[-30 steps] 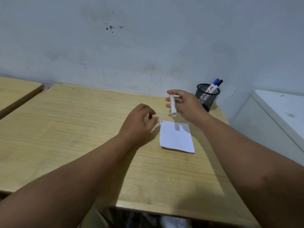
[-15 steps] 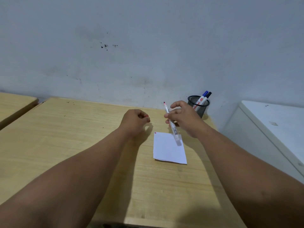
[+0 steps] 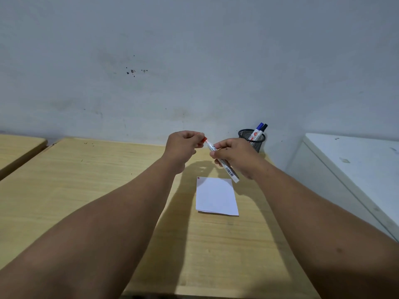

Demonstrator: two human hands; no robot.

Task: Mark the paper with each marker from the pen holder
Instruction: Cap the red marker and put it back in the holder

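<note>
My right hand (image 3: 234, 155) grips a white marker (image 3: 228, 169) slanting down to the right, raised above the desk. My left hand (image 3: 183, 144) pinches the red cap (image 3: 204, 140) right at the marker's upper tip. Below them a white sheet of paper (image 3: 216, 196) lies flat on the wooden desk (image 3: 86, 180), with a small red mark at its top left corner. A black mesh pen holder (image 3: 252, 139) stands by the wall behind my right hand, with a blue-capped marker (image 3: 258, 129) and a black-capped marker (image 3: 264, 127) sticking out.
A grey wall runs close behind the desk. A white cabinet (image 3: 356, 169) stands against the desk's right side. A second wooden desk (image 3: 17, 147) sits to the left across a narrow gap.
My left hand has risen from the desk and brought the red cap to the marker's tip. My right hand turned the marker tip-up and stayed above the paper. The camera tilted up.
</note>
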